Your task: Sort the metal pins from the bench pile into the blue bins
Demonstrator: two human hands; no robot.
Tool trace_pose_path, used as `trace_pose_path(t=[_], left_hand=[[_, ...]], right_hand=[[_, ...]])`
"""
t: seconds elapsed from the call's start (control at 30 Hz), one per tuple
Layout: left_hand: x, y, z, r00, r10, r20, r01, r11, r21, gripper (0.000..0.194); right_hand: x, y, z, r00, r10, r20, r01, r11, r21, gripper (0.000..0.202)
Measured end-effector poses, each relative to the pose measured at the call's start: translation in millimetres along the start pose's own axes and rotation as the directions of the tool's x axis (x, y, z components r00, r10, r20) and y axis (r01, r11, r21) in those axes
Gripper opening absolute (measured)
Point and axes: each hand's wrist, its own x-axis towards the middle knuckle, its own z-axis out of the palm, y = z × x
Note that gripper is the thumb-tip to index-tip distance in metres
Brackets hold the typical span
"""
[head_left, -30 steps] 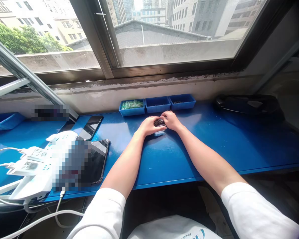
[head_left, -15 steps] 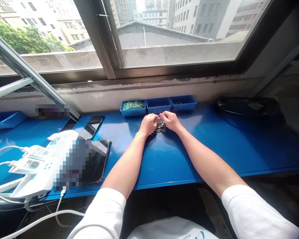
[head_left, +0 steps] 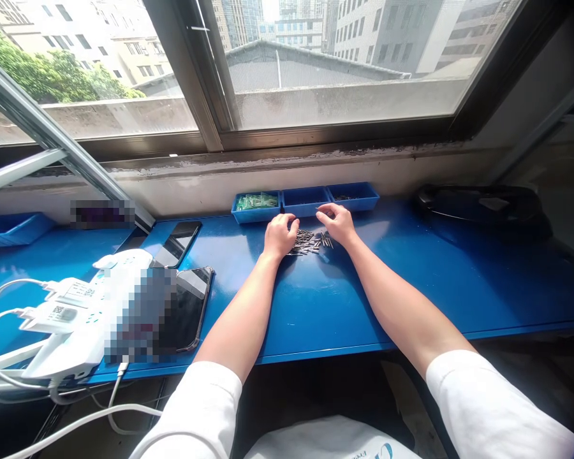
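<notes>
A loose pile of thin dark metal pieces, like small pins or screws (head_left: 306, 245), lies on the blue table between my hands. My left hand (head_left: 280, 236) rests at the left edge of the pile with its fingers curled in; what they hold, if anything, is hidden. My right hand (head_left: 338, 224) is just above and right of the pile, thumb and forefinger pinched near the middle blue bin (head_left: 305, 209). Anything in that pinch is too small to name. A few of the same pieces (head_left: 326, 240) lie slightly apart under my right hand.
Behind my hands, a left blue bin (head_left: 256, 217) holds green-and-clear packets, and a right blue bin (head_left: 358, 203) has small dark parts. Phones (head_left: 182, 242) and a white power strip (head_left: 95, 319) with cables are on the left. A black object (head_left: 483, 207) lies far right.
My hands have moved apart; the right one has shifted right and up toward the bins. More of the pile shows now, with a few pieces spread to its right.
</notes>
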Motion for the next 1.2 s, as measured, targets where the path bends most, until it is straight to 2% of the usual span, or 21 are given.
trace_pose_path(t=[0.1,0.23,0.37,0.67,0.77,0.87,1.0,1.1,1.2], left_hand=[[1,-9,1.4,0.998,-0.068,-0.017,0.068,0.997,0.021,0.028],[1,-15,4.0,0.994,-0.114,0.004,0.113,0.993,0.029,0.026],[2,-16,4.7,0.992,-0.126,0.029,0.125,0.992,0.033,0.025],[1,-13,3.6,0.985,-0.158,0.072,0.157,0.987,0.029,0.026],[1,-13,4.2,0.984,-0.156,0.081,0.154,0.987,0.037,0.026],[1,-12,4.7,0.984,-0.155,0.089,0.152,0.987,0.05,0.025],[2,-9,4.6,0.984,-0.151,0.097,0.145,0.987,0.066,0.025],[2,-8,4.2,0.983,-0.149,0.104,0.142,0.987,0.069,0.025],[2,-8,4.1,0.984,-0.144,0.105,0.137,0.988,0.069,0.025]], right_hand=[[8,8,-8,0.997,-0.006,-0.08,-0.012,0.973,-0.231,0.039],[15,18,-16,0.991,0.074,-0.114,-0.112,0.919,-0.378,0.059],[17,26,-19,0.988,0.12,-0.099,-0.152,0.882,-0.445,0.064],[14,24,-18,0.992,0.12,-0.05,-0.127,0.831,-0.542,0.069],[13,19,-14,0.998,0.059,-0.017,-0.058,0.833,-0.55,0.07],[12,16,-7,0.997,-0.016,0.072,0.054,0.822,-0.567,0.071],[10,17,3,0.983,0.02,0.181,0.09,0.813,-0.575,0.075],[8,19,7,0.986,-0.008,0.167,0.099,0.832,-0.546,0.074],[4,16,9,0.982,-0.142,0.122,0.184,0.854,-0.487,0.062]])
